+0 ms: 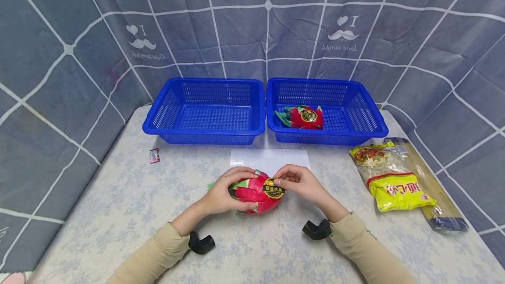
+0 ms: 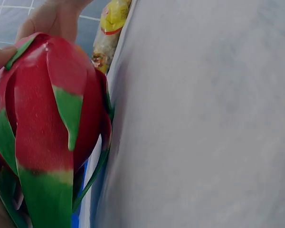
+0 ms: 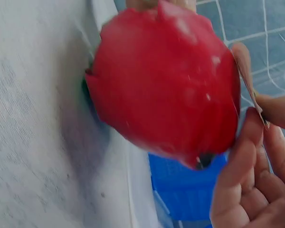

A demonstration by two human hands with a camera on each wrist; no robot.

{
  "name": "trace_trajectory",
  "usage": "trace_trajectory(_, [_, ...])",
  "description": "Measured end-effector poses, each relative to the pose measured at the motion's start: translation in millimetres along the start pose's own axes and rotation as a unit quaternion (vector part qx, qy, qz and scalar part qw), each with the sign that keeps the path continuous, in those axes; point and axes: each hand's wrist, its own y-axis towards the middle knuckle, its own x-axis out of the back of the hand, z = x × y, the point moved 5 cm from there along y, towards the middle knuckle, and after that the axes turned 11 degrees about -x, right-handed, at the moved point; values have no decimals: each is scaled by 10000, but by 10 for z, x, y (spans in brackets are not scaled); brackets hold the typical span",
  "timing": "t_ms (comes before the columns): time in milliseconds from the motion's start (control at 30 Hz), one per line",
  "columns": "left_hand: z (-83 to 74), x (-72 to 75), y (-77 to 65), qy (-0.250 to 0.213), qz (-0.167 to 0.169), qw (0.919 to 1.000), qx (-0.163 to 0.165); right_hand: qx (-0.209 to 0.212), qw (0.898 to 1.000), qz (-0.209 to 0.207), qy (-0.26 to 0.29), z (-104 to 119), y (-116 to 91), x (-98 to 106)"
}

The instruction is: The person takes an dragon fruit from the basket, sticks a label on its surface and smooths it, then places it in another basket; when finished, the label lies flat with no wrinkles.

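Observation:
A red dragon fruit with green-tipped scales (image 1: 250,194) lies on the table in front of me. My left hand (image 1: 225,189) grips it from the left, fingers over the far side and thumb on the near side. On its right end is a round black-and-gold label (image 1: 273,189). My right hand (image 1: 303,183) pinches the label's edge between thumb and finger. The right wrist view shows the label (image 3: 251,90) edge-on, partly standing off the fruit's skin. Green scale tips of the dragon fruit (image 2: 47,118) fill the left side of the left wrist view.
Two blue baskets stand at the back: the left basket (image 1: 205,138) and the right basket (image 1: 315,137), which holds another labelled dragon fruit (image 1: 304,117). A white sheet (image 1: 272,157) lies behind my hands. Yellow food packages (image 1: 398,192) are at right, a small pink wrapper (image 1: 154,155) at left.

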Motion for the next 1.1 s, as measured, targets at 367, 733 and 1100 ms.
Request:
trace_trajectory(367, [-12,-17,-18,-70,-125,9998,-150,298,9968,-710,-215,107,-81,-113])
trace_trajectory(733, [-66,10,5,619,325,9974,-164,1051,9719,-1705,-1238,166,-161,-177])
trace_trajectory(1100, [-195,-6,53,66,457,9983,359,1407,9801,-653,-1236,166,-150,-319])
